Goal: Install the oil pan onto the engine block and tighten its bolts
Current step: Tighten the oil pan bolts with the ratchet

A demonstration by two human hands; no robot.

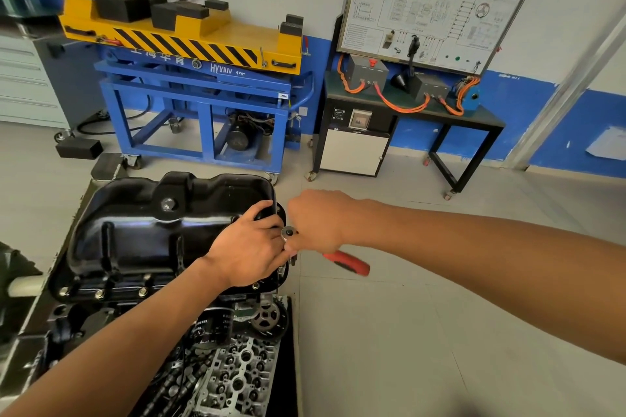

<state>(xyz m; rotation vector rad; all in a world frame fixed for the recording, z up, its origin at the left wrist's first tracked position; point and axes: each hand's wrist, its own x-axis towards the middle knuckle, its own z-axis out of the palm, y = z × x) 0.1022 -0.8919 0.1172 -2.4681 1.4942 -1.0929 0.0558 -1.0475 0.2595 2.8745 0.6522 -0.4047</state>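
Squarely atop the engine block (72, 318) sat the black oil pan (142, 234). The left hand (247, 247) lay spread on the pan's right end, fingers fairly straight; the right hand (316, 223) was curled round a red-handled ratchet (349, 262) at that edge. A blue lift cart (203, 85) stood behind

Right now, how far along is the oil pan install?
Done: the oil pan sits on the engine block, with bolts in its near flange. In hand: the right hand grips a ratchet at the pan's right edge; the left hand rests on the pan. Left: tightening; which bolts are tight can't be seen.
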